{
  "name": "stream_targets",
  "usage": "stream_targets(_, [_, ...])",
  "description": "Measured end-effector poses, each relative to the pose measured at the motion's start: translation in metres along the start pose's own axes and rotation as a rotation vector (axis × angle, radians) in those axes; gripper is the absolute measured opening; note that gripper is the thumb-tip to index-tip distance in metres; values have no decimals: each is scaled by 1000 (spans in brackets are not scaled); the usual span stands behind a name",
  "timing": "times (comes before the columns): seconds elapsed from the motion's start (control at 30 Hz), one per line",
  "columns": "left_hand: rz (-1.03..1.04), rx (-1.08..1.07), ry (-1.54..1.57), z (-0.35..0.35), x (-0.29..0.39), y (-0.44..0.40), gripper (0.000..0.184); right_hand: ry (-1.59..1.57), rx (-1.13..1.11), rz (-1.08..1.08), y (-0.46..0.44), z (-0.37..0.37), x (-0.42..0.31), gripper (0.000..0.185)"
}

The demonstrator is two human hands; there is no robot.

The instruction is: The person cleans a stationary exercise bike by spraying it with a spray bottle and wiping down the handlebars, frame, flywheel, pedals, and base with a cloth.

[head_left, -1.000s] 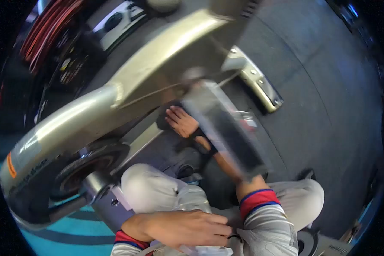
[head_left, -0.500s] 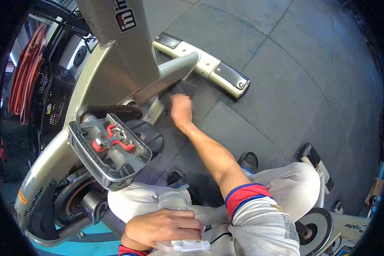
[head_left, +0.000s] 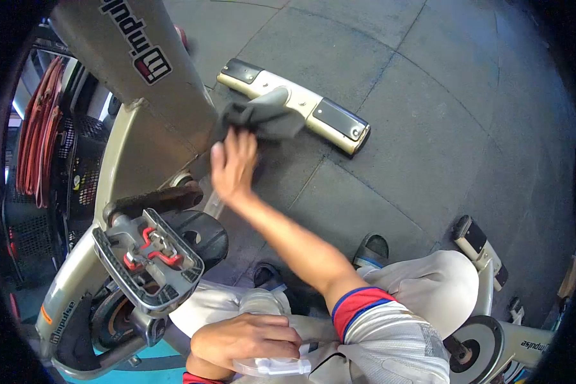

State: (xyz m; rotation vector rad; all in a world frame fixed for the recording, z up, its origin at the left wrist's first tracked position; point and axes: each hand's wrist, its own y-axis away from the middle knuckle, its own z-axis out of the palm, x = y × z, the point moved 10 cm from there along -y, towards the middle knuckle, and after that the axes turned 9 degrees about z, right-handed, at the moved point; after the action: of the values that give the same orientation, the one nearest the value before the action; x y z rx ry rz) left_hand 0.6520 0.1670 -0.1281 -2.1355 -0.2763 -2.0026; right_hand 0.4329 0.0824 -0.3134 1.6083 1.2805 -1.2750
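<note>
My right hand reaches forward, its fingertips on a dark grey cloth. The cloth lies against the low tube of an exercise bike frame, just behind the bike's front foot bar; it is partly blurred. My left hand rests at my lap with its fingers curled around a clear plastic item with a whitish piece. Most of that item is hidden by the hand, so its kind is unclear. A pedal with red parts stands left of my right forearm.
Black mesh baskets and folded red material are at the left. A second bike's foot bar and flywheel stand at the right. Dark rubber tiles cover the floor; my sandalled foot is below.
My right hand has moved left and up in view, and more of the dark cloth shows, spread toward the foot bar. My left hand has stayed at my lap. The view has shifted slightly.
</note>
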Motion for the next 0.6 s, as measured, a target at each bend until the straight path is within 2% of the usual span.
stream_targets(0.03, [-9, 21, -12, -3, -1, 1, 42, 31, 116, -18, -26, -2, 17, 47])
stream_targets(0.1, [-45, 21, -15, -4, -5, 4, 42, 27, 36, 32, -98, -12, 53, 33])
stream_targets(0.17, [-43, 29, -11, -5, -8, 4, 41, 195, 182, -39, -138, -27, 72, 36])
stream_targets(0.23, [-10, 26, 1, -10, -9, 2, 39, 186, 38, 42, -135, -5, 80, 39])
stream_targets(0.27, [-1, 23, 0, -14, -10, 0, 39, 53, -31, 8, -124, 6, 72, 41])
stream_targets(0.3, [3, 22, -1, -18, -12, -2, 39, 23, 39, -44, -108, 7, 58, 42])
stream_targets(0.37, [-4, 23, 7, -22, -16, -5, 39, 170, -44, -32, -110, 9, 58, 47])
stream_targets(0.47, [-18, 37, 26, -23, -20, -7, 39, 439, -364, -7, -174, 26, 98, 59])
stream_targets(0.53, [-3, 40, 11, -24, -23, -2, 40, 508, -325, 29, -202, 19, 121, 60])
stream_targets(0.6, [28, 89, 44, -27, -23, 4, 41, 410, -204, 46, -203, 18, 124, 54])
